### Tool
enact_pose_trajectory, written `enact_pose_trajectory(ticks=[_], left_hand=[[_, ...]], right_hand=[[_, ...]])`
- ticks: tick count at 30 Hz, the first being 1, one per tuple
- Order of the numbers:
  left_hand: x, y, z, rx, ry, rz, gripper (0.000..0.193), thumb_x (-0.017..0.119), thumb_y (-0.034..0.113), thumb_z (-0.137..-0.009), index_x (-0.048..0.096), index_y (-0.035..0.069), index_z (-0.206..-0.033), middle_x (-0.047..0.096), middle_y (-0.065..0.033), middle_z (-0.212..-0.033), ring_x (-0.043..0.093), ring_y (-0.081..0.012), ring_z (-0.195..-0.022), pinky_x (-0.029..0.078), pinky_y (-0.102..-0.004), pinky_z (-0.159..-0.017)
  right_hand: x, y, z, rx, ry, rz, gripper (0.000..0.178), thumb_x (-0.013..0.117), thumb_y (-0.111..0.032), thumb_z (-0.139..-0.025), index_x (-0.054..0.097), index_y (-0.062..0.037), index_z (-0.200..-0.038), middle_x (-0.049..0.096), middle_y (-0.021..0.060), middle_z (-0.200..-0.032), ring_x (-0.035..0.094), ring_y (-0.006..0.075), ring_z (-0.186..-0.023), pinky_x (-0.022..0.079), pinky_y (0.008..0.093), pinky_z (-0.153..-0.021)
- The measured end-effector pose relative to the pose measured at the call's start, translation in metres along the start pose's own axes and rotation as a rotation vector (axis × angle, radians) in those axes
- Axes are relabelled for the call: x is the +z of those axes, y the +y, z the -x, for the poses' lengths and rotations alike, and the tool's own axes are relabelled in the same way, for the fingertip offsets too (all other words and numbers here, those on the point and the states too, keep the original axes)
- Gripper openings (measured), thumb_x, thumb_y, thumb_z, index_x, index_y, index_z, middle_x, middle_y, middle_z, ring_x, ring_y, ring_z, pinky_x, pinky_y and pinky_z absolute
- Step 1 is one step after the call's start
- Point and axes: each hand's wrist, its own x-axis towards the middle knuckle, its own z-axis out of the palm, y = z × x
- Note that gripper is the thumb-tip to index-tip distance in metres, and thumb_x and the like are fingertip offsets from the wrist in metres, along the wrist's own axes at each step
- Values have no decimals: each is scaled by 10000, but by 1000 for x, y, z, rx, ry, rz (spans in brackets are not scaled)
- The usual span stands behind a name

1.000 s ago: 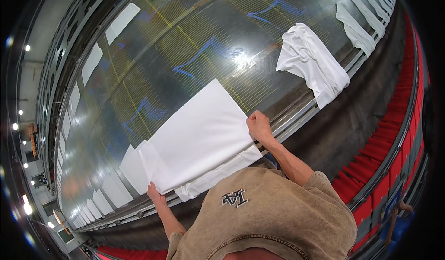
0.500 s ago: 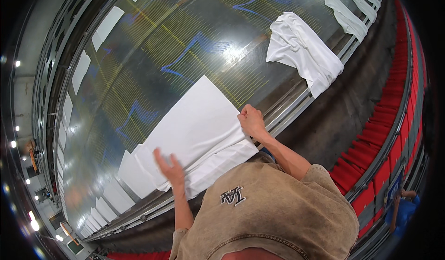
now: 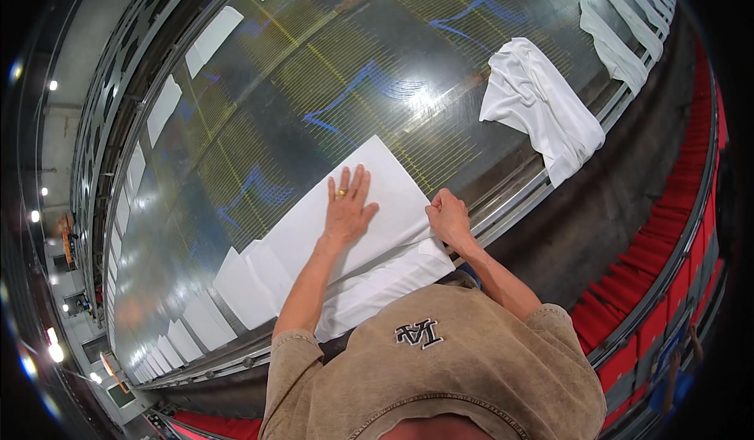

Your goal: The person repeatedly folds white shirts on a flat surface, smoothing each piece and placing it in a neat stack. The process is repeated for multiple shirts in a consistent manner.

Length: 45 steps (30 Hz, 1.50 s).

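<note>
A flat white folded garment (image 3: 369,181) lies on the shiny table (image 3: 314,87) right in front of me. My left hand (image 3: 347,204) rests flat on its middle, fingers spread, a ring on one finger. At the garment's right near corner, my right hand (image 3: 449,217) is closed and pinches the fabric edge. The garment's lower layer hangs over the table's near rail (image 3: 510,204).
A crumpled white garment (image 3: 538,106) drapes over the rail to my right. More white pieces (image 3: 620,43) lie along the far right edge, and folded white stacks (image 3: 243,283) line the left edge. Red bins (image 3: 660,306) run below the table on the right.
My left hand has left the garment's lower left corner and moved up onto its middle, now pressing flat. My right hand has stayed at the right corner.
</note>
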Motion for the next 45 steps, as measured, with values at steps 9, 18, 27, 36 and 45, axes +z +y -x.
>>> enact_pose_trajectory(ticks=[9, 18, 27, 36, 45], left_hand=[[2, -21, -14, -133, 58, -64, 731, 389, 472, -1065, 213, 19, -1612, 108, -147, -1710, 12, -402, -1571, 27, -653, -1215], [6, 4, -59, -11, 61, -39, 766, 452, 463, -1049, 195, 17, -1615, 98, -142, -1713, -10, -387, -1576, 35, -653, -1215], [10, 10, -65, -88, 63, -68, 744, 423, 442, -1059, 159, 46, -1630, 84, -130, -1717, -25, -396, -1574, -9, -662, -1205], [24, 80, -17, 60, -13, -27, 861, 567, 518, -962, 232, 71, -1617, 140, -161, -1701, 73, -435, -1558, 49, -680, -1199], [20, 53, -44, -180, 141, -71, 737, 548, 405, -995, 291, 75, -1602, 179, -173, -1691, 121, -436, -1552, 67, -660, -1211]], right_hand=[[-5, -1, -1, 25, -43, -13, 158, 676, -178, -878, 606, -57, -951, 702, 208, -891, 670, 432, -922, 513, 527, -816], [-11, -5, 0, 30, -66, 4, 134, 666, -157, -866, 605, -59, -934, 706, 183, -887, 673, 408, -925, 516, 510, -819], [-15, -1, -2, -44, -73, 0, 136, 687, -145, -851, 594, -52, -890, 689, 193, -839, 665, 426, -915, 509, 527, -798], [-17, 0, -3, -70, -44, 45, 185, 727, -158, -831, 600, -38, -889, 690, 244, -848, 670, 465, -909, 509, 554, -778], [-21, 4, -9, -74, -66, 31, 194, 766, -152, -783, 616, -51, -852, 678, 133, -763, 681, 346, -789, 513, 470, -712]])
